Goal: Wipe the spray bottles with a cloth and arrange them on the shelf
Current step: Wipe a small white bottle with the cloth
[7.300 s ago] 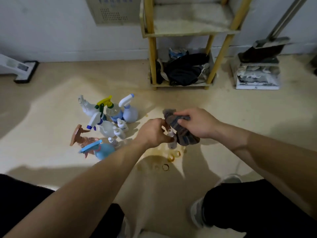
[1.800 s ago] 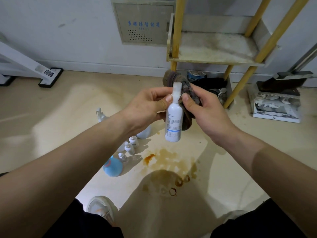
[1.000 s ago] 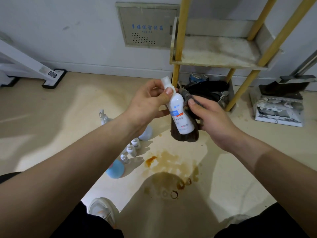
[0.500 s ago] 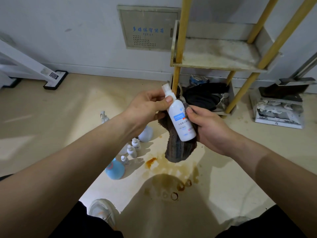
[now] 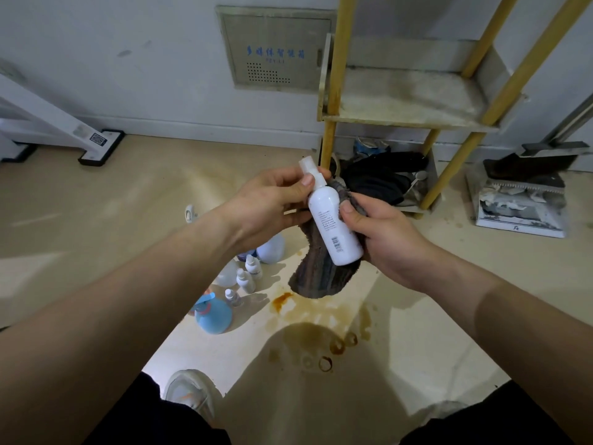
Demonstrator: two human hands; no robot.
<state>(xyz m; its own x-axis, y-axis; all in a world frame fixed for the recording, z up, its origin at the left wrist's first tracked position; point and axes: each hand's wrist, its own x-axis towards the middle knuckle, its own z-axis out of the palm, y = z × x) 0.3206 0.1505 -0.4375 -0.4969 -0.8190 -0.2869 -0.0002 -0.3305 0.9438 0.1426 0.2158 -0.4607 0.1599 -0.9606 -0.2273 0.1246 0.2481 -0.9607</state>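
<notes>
The left hand [image 5: 272, 200] pinched the white spray bottle [image 5: 333, 226] at its neck, thumb on the near side and fingers curled behind, which kept the bottle steady and tilted, cap toward the wall. The right hand [image 5: 382, 236] was wrapped round the bottle's lower body with the dark cloth [image 5: 317, 271] bunched in its palm and its thumb pressed on the bottle's front. That grip put cloth against the far side, so I judged the wiping was under way. The loose end of the cloth hung below both hands.

The bottle was held in the air above the floor, in front of the yellow-framed shelf [image 5: 404, 101]. The shelf's middle board looked grimy and held no bottles, so arranging had not begun there. The lower tier held a dark bundle [image 5: 382, 181].

Down to the left, beneath the left forearm, stood a blue bottle [image 5: 213, 314] and several small white bottles [image 5: 245, 279], close together on the floor. An orange-brown stain [image 5: 308, 316] spread just beside them.
</notes>
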